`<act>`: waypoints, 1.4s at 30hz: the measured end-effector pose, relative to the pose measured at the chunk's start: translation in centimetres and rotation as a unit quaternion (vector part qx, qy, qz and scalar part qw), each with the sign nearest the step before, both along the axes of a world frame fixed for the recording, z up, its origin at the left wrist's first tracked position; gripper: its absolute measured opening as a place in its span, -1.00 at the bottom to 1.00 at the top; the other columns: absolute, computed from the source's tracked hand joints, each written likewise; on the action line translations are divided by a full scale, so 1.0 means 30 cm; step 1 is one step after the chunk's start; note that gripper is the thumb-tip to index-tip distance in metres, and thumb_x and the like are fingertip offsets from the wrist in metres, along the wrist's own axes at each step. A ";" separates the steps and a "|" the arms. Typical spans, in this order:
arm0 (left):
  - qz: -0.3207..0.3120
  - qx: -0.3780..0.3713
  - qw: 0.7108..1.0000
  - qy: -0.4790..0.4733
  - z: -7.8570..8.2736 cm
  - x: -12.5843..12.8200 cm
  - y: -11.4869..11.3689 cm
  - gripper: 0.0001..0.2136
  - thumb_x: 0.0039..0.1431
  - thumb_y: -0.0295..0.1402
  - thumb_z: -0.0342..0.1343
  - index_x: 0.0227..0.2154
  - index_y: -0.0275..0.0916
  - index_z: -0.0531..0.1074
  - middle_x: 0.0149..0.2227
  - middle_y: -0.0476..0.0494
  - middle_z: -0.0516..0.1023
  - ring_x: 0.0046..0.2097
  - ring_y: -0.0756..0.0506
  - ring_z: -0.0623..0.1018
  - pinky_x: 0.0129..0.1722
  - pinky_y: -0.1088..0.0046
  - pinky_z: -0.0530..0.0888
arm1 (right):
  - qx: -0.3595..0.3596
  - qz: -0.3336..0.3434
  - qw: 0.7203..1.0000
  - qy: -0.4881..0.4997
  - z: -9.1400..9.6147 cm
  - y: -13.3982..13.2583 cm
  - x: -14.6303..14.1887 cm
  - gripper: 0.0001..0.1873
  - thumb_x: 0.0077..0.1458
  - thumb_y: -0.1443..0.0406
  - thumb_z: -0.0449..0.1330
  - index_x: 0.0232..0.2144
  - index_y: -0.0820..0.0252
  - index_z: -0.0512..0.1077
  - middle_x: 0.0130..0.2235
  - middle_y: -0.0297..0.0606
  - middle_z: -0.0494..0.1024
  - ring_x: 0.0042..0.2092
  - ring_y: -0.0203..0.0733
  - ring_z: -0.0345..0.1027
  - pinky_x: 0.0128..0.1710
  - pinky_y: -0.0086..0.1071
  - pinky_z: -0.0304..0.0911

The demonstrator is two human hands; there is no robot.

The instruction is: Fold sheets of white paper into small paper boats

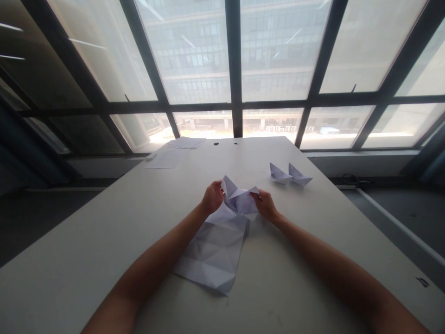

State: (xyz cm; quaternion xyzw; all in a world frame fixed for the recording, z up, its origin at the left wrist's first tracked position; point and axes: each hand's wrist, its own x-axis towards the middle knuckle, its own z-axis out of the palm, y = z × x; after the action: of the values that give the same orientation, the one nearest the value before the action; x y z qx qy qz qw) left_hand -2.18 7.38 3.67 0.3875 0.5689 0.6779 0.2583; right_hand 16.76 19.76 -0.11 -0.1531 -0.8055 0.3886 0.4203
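Note:
Between my hands is a folded piece of white paper (245,202), partly opened out, with pointed flaps at both ends. My left hand (212,197) pinches its left edge, and my right hand (265,204) grips the right corner. Beneath and nearer to me lies a creased white sheet (213,253) with a grid of fold lines, flat on the table apart from slightly raised edges. Whether the folded paper touches this sheet I cannot tell. Two folded paper boats (280,173) stand side by side to the right, beyond my right hand.
The white table (114,241) reaches toward large windows. Loose paper sheets (170,155) lie at its far left, beside a small clear item that I cannot make out. Two dark round holes (216,144) sit near the far edge. A small dark mark (422,281) shows near the right edge.

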 end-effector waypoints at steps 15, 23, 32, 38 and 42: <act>0.116 0.043 0.880 0.458 0.050 0.140 -0.059 -0.81 0.15 -0.19 0.24 -0.36 -0.19 0.43 -0.30 -0.08 0.41 -0.20 -0.10 0.42 -0.10 0.32 0.38 | 0.120 -0.200 0.972 -0.027 0.026 0.002 0.020 -0.54 0.36 0.12 -0.10 -0.54 0.16 0.28 -0.49 -0.27 0.38 -0.46 -0.24 0.18 -0.41 -0.37 -0.02; 0.036 -0.157 0.804 0.573 0.030 0.165 -0.061 -0.81 0.01 -0.17 0.34 -0.49 -0.15 0.54 -0.38 -0.08 0.49 -0.28 -0.13 0.46 -0.22 0.34 0.34 | 0.159 -0.253 0.949 -0.096 0.030 -0.005 0.023 -0.58 0.37 0.16 -0.10 -0.44 0.21 0.38 -0.41 -0.21 0.46 -0.44 -0.25 0.26 -0.42 -0.37 -0.09; 0.068 -0.098 0.899 0.421 -0.005 0.131 -0.037 -0.87 0.16 -0.37 0.06 -0.48 -0.22 0.42 -0.44 -0.05 0.44 -0.41 -0.03 0.42 -0.36 0.45 0.33 | 0.044 -0.285 0.949 -0.127 0.019 0.019 0.014 -0.60 0.30 0.16 -0.05 -0.47 0.21 0.42 -0.46 -0.14 0.50 -0.45 -0.19 0.26 -0.44 -0.34 -0.14; 0.188 -0.014 0.978 0.085 -0.038 0.063 -0.001 -0.83 0.15 -0.23 0.03 -0.44 -0.22 0.32 -0.50 0.04 0.32 -0.46 0.01 0.37 -0.46 0.53 0.35 | -0.109 -0.250 0.961 -0.043 -0.018 0.082 0.003 -0.58 0.14 0.07 0.05 -0.65 0.15 0.30 -0.56 -0.17 0.46 -0.51 -0.18 0.23 -0.50 -0.35 -0.06; 0.232 -0.026 0.972 0.034 -0.065 0.023 0.002 -0.82 0.17 -0.20 -0.06 -0.39 -0.20 0.27 -0.44 0.01 0.33 -0.43 0.00 0.41 -0.44 0.50 0.43 | -0.169 -0.209 0.963 -0.014 -0.040 0.099 -0.015 -0.47 0.12 -0.09 0.02 -0.69 0.13 0.25 -0.68 -0.26 0.37 -0.60 -0.22 0.21 -0.60 -0.38 0.01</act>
State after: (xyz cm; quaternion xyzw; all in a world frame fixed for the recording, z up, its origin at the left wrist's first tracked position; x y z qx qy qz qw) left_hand -1.48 7.42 1.72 0.2612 0.6694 0.6903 0.0845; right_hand 16.31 22.73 -1.30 -0.3922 -0.6844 0.4201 0.4488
